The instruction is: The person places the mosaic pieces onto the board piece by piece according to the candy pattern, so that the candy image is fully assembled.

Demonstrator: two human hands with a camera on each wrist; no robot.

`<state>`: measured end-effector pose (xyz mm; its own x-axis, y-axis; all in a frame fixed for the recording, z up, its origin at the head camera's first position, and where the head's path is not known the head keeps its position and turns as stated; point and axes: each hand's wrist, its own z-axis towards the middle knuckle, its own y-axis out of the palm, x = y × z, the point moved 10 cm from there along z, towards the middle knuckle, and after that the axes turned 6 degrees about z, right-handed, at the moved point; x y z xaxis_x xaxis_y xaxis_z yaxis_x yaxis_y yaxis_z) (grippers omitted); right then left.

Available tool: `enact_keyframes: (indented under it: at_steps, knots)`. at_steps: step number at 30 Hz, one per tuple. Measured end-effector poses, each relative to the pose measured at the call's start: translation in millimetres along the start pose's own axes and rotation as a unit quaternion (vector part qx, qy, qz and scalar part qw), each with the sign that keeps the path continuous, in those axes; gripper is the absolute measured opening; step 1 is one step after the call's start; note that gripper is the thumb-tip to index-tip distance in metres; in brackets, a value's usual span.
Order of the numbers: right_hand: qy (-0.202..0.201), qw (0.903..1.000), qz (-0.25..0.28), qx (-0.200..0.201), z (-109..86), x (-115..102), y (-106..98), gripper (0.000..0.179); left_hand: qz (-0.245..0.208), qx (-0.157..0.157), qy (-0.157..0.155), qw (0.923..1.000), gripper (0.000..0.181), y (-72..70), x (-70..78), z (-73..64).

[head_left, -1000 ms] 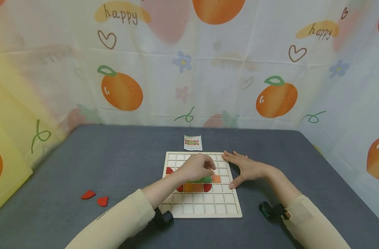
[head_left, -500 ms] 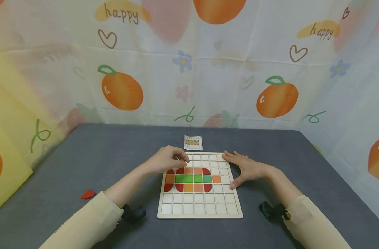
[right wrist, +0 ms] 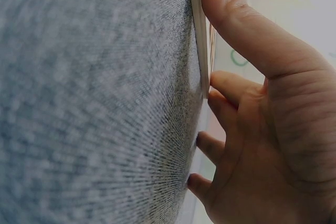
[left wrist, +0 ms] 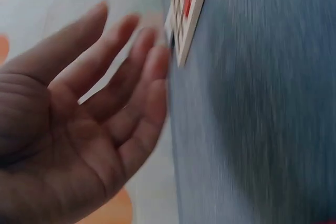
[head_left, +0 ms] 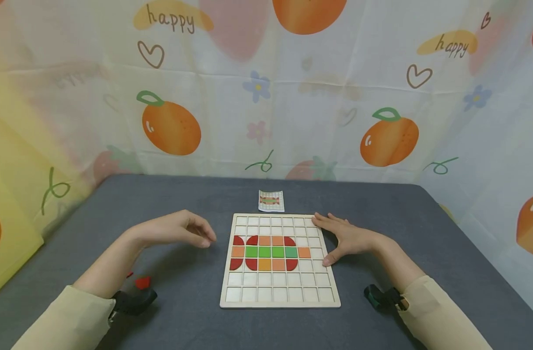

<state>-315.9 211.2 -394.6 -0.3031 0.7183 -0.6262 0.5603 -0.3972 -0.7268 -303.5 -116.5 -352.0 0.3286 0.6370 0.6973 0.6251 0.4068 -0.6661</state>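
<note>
My left hand (head_left: 179, 231) is in the air left of the wooden grid board (head_left: 280, 305), its fingers loosely bent. Nothing lies in its palm in the left wrist view, where the board's corner (left wrist: 182, 59) shows past the fingertips. Red quarter-round tiles, orange squares and a row of green squares (head_left: 271, 252) fill part of the grid. My right hand (head_left: 349, 238) is spread along the board's right side, thumb and fingertips at the rim (right wrist: 199, 30). Two red tiles lie on the table near my left wrist: one (head_left: 143, 282) shows mostly, the other (head_left: 129, 274) is largely hidden.
Behind the board lies a small card (head_left: 271, 201) printed with a coloured grid pattern. A dark strap with a camera (head_left: 135, 301) sits on the left wrist, another (head_left: 382, 297) on the right. A fruit-printed curtain (head_left: 231, 121) stands behind the grey table (head_left: 196, 194).
My left hand has moved left, from over the board to the table beside it, uncovering the tiles and partly covering the loose red ones. The right hand stays at the board's edge.
</note>
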Motion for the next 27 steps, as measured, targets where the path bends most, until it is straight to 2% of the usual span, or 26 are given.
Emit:
enact_keyframes:
  at_steps: [7,12,15,19,23,27]
  knots:
    - [-0.002,1.0000,0.002,0.002,0.3,-1,0,0.119,-0.039,-0.088,-0.034,0.9948,0.035,-2.9,-42.3,-40.6]
    - [0.000,1.0000,0.000,0.000,0.0,-1,0,0.119,-0.059,-0.119,-0.042,0.9903,0.039,-1.1,-62.2,-57.9]
    - [0.000,1.0000,0.000,0.001,-0.4,-1,1,0.119,-0.047,-0.127,-0.025,0.9904,0.038,0.8,-64.7,-61.3]
    - [0.002,1.0000,0.000,0.001,-0.3,0,0,0.119,-0.022,-0.139,0.002,0.9900,0.037,3.7,-59.6,-60.5]
    - [-0.001,1.0000,-0.001,0.001,0.0,-1,0,0.118,-0.008,-0.151,0.004,0.9884,0.038,6.3,-56.4,-59.5]
    - [0.000,1.0000,-0.002,0.000,0.4,-1,0,0.119,0.006,-0.150,0.010,0.9886,0.039,8.3,-56.4,-60.5]
